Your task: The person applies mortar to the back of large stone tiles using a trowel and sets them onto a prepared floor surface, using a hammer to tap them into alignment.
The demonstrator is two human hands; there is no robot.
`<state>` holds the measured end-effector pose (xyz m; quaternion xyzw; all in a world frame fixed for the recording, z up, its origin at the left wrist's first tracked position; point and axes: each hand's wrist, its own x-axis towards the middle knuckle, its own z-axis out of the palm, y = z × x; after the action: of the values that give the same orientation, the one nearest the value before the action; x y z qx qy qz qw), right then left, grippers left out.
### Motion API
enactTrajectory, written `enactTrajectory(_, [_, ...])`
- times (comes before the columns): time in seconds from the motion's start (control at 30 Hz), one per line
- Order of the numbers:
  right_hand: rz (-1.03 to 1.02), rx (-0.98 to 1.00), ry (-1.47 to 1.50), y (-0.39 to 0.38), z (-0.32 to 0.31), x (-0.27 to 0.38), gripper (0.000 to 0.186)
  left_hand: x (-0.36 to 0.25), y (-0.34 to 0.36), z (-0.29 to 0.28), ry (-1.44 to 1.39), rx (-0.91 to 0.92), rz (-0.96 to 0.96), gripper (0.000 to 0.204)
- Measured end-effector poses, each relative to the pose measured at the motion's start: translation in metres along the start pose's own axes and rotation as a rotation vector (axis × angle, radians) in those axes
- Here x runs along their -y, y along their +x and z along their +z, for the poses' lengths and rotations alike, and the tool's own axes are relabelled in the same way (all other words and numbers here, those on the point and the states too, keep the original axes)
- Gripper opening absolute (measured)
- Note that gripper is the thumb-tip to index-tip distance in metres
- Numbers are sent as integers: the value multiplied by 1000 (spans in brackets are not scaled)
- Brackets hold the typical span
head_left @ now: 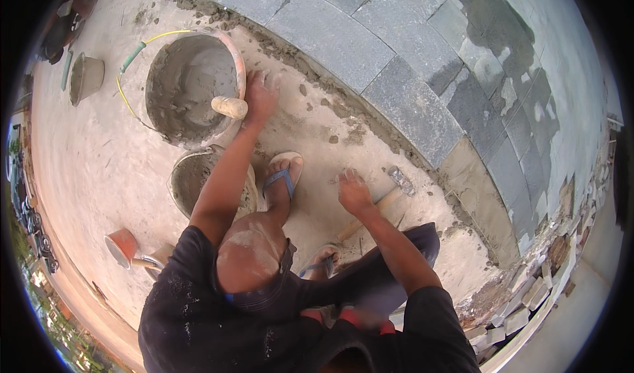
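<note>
My left hand is at the right outer side of a large bucket of wet grey mortar, its fingers stretched out along the wall. Whether it presses on the bucket is hard to tell. A thick, pale wooden handle juts over the rim beside this hand; the tool it belongs to is hidden. My right hand hovers low over the concrete floor, fingers loosely apart and nothing seen in them. Close by it lies a hammer with a metal head and wooden handle.
A second mortar bucket stands under my left forearm. Grey stone slabs run along the far right, edged with mortar; a bare mortar bed adjoins them. An orange bucket, a small grey bucket and broken rubble lie around.
</note>
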<state>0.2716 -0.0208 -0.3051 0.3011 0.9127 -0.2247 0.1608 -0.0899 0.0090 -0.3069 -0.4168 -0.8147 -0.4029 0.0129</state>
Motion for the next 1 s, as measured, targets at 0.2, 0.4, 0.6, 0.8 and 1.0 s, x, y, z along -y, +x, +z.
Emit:
enactTrajectory(0.2, [244, -240, 339, 36, -39, -5, 34, 13, 16, -13, 88, 147, 32, 31])
enactTrajectory(0.4, [247, -473, 592, 55, -88, 8, 28, 91, 59, -40, 228, 31, -141, 40])
enactTrajectory(0.6, [292, -682, 933, 75, -95, 16, 24, -11, 39, -27, -154, 350, -178, 39])
enactTrajectory(0.8, [300, -621, 912, 91, -114, 28, 24, -114, -53, -7, -684, 872, -511, 26])
enactTrajectory(1.0, [296, -461, 876, 89, -127, 18, 35, -114, -57, 8, -828, 780, -570, 15])
